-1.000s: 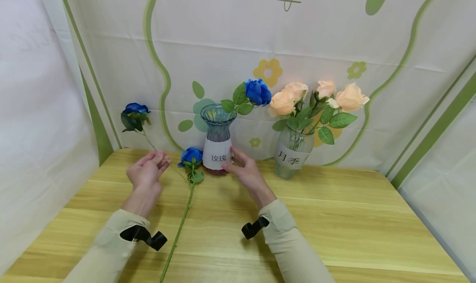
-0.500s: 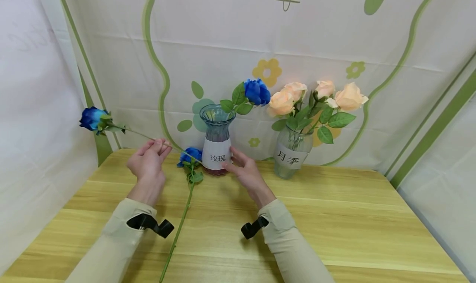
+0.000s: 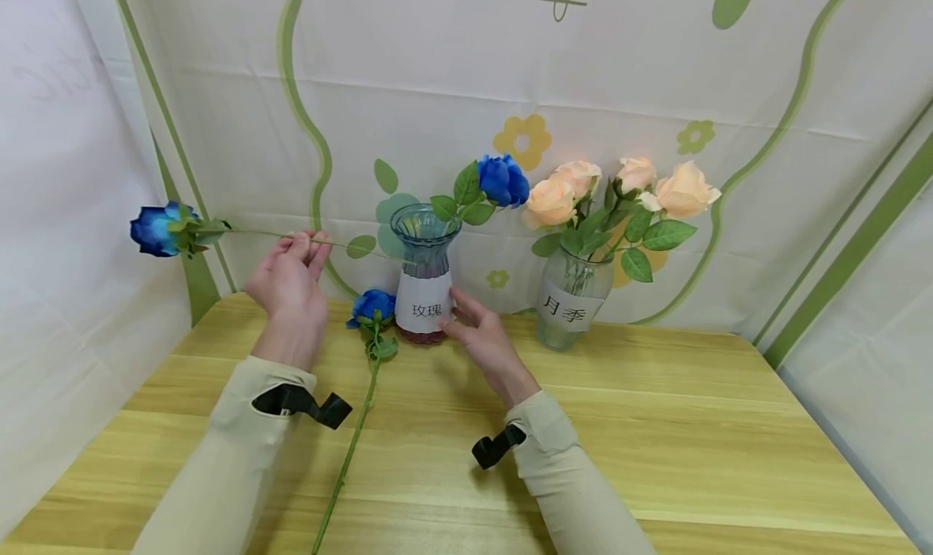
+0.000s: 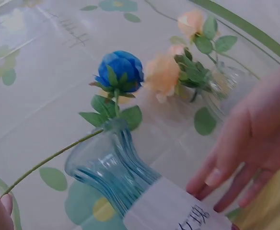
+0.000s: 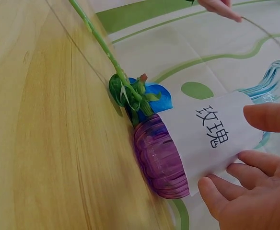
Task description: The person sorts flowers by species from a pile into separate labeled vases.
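Note:
My left hand (image 3: 287,283) pinches the stem of a blue rose (image 3: 162,229) between thumb and fingers, holding it nearly level with the bloom to the left. In the left wrist view the tip of this stem (image 4: 53,155) overlaps the rim of a blue-and-purple glass vase (image 4: 116,167); whether it touches cannot be told. My right hand (image 3: 490,340) holds that vase low on its right side, thumb and fingers against the white paper label (image 5: 212,132). One blue rose (image 3: 503,180) stands in the vase, leaning right. Another blue rose (image 3: 373,306) lies on the table, its bloom beside the vase base.
To the right stands a clear glass vase (image 3: 557,328) with a label and several peach roses (image 3: 685,190). A white printed cloth (image 3: 408,53) hangs behind the wooden table (image 3: 656,425). The loose rose's green stem runs toward the table's front.
My left hand has risen slightly, and the rose in it has swung from upright to nearly level, its bloom going left and stem end toward the vase neck. My right hand stays at the vase.

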Demonstrator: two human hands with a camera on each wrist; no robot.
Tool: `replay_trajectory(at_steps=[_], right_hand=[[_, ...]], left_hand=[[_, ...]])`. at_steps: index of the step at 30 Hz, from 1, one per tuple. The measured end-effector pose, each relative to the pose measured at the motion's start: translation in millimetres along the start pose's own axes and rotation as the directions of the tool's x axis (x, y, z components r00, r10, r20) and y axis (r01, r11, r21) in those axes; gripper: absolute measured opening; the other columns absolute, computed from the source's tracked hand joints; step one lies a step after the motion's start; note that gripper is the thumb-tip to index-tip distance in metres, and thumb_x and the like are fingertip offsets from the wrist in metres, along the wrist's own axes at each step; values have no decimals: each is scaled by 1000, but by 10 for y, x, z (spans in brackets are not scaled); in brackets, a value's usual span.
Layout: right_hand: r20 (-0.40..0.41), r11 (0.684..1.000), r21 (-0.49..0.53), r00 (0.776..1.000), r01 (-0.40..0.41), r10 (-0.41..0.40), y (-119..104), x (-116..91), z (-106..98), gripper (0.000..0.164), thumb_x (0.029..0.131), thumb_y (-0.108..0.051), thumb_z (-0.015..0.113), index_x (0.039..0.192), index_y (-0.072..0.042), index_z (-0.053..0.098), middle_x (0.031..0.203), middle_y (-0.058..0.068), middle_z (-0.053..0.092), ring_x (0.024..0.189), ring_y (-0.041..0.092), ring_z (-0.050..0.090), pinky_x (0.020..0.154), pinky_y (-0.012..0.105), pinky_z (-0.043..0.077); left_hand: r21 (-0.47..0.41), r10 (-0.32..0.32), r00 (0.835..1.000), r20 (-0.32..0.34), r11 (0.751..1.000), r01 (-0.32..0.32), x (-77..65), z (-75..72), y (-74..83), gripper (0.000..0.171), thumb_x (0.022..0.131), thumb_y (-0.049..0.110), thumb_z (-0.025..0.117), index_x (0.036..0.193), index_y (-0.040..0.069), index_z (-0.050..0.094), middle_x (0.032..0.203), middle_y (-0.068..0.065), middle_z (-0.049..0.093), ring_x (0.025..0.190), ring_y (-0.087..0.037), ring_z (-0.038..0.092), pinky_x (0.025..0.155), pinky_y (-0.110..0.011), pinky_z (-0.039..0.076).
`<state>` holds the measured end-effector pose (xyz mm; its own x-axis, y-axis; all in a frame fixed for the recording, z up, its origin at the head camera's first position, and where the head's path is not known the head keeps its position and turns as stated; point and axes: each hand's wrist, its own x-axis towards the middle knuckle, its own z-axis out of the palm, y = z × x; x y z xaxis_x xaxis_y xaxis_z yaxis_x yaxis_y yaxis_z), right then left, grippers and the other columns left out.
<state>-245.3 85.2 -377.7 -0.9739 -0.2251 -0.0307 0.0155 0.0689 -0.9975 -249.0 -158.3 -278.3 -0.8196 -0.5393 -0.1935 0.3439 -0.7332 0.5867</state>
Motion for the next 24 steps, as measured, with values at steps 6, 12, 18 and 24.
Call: replay_trajectory(at_steps=[6,12,18,24], right_hand=[[2,1000,-7,1000,0,0,-2,1,-6,69,104,-18,67,166,-19,37,174,8,35,162,33,32,130,56,32],[2,1000,-6,1000,0,0,-8,-1,-8,68,105,-18,67,166,-19,37,174,7,34,162,33,31,130,56,32],[7,1000,3,1000,0,0,-17,-6,2,68,105,-18,66,166,-17,37,174,8,35,162,33,32,130,56,32],[-1,1000,10,1000,2,-2,-3,10,7,69,105,-17,67,166,-16,37,173,8,35,162,32,33,130,54,33]], left_hand=[[-81,-6,1000,6,997,7,-10,200,59,21,97,-2,72,81,-1,58,97,-13,72,86,-23,75,91,-33,65],[-92,25,1000,-6,995,-25,10,363,15,21,97,-2,71,81,0,58,100,-14,72,91,-24,75,95,-36,64],[-110,59,998,-36,992,-63,65,427,-71,19,98,-4,70,86,3,57,94,-12,71,83,-24,71,103,-43,61],[-112,67,997,-27,991,-70,66,475,-174,13,98,-3,71,91,4,61,95,-12,71,79,-24,68,101,-43,62]])
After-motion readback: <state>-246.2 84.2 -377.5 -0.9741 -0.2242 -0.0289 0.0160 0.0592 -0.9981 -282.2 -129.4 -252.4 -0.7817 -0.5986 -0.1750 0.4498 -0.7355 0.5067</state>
